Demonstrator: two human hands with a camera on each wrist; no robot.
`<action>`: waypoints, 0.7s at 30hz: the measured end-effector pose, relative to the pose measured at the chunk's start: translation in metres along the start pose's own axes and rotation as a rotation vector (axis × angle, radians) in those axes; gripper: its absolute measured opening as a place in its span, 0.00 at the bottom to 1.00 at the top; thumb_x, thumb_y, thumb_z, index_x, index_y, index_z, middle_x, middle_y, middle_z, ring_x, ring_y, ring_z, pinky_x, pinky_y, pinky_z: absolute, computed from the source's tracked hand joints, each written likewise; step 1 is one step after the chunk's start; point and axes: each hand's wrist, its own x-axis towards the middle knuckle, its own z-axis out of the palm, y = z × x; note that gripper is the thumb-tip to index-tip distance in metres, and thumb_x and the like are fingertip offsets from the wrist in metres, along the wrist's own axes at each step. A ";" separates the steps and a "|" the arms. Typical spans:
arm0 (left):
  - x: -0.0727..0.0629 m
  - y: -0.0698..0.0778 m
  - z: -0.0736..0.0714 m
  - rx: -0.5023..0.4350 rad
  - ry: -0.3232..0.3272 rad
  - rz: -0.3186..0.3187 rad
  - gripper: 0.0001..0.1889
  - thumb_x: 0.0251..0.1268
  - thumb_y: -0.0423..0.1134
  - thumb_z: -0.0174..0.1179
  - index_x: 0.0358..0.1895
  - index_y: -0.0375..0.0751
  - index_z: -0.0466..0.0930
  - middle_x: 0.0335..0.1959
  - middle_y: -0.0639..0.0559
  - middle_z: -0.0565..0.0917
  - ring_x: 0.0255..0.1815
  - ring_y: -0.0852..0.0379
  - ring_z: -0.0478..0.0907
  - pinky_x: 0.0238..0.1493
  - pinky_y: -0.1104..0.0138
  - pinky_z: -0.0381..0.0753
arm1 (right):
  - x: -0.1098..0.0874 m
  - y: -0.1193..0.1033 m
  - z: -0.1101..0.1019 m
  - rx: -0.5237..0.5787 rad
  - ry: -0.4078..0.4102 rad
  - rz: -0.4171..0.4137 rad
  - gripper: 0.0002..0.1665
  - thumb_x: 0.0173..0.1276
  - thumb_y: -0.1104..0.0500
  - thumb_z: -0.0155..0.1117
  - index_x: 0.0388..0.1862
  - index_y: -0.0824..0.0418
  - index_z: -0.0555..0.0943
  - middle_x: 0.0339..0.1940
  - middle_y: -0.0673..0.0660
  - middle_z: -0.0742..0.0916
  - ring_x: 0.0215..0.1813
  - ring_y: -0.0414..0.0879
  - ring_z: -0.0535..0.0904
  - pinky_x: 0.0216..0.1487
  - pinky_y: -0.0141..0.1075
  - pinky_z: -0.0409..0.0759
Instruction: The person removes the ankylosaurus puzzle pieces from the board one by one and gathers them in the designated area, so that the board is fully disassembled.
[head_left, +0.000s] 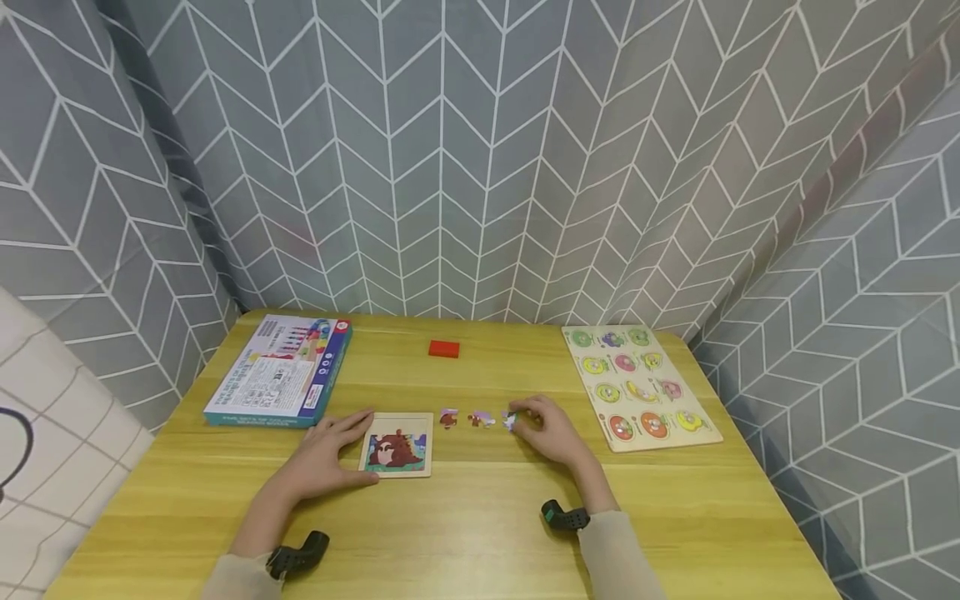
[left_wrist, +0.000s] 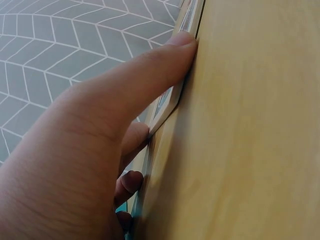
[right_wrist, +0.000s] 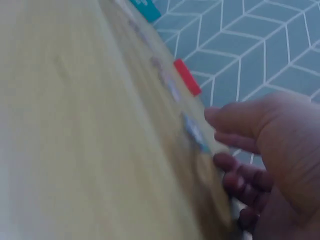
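Note:
A small square wooden jigsaw puzzle tray [head_left: 402, 477] lies on the table, its lower part showing a brown hedgehog-like animal. My left hand [head_left: 324, 460] holds its left side, thumb along the near edge and forefinger at the far corner. In the left wrist view the thumb [left_wrist: 150, 70] rests against the tray's edge. To the right lie loose puzzle pieces in a row: one purple and brown piece [head_left: 448, 418], another [head_left: 480, 419], and a bluish-white piece [head_left: 509, 421]. Beside that last piece [right_wrist: 194, 132] is my right hand [head_left: 551, 431], its thumb and fingers apart.
A flat boxed game [head_left: 277, 371] lies at the back left, close to my left hand. At the back middle is a red block [head_left: 444, 349]. A wooden fruit peg board [head_left: 637, 387] lies on the right. Patterned curtains [head_left: 480, 167] border the table [head_left: 465, 542].

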 end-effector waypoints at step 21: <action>-0.001 -0.001 0.000 0.006 0.005 0.007 0.56 0.51 0.70 0.77 0.81 0.43 0.68 0.82 0.45 0.68 0.64 0.46 0.68 0.61 0.43 0.67 | 0.059 -0.117 0.059 -0.041 -0.154 -0.104 0.22 0.76 0.57 0.70 0.64 0.64 0.85 0.58 0.60 0.86 0.55 0.54 0.79 0.53 0.42 0.80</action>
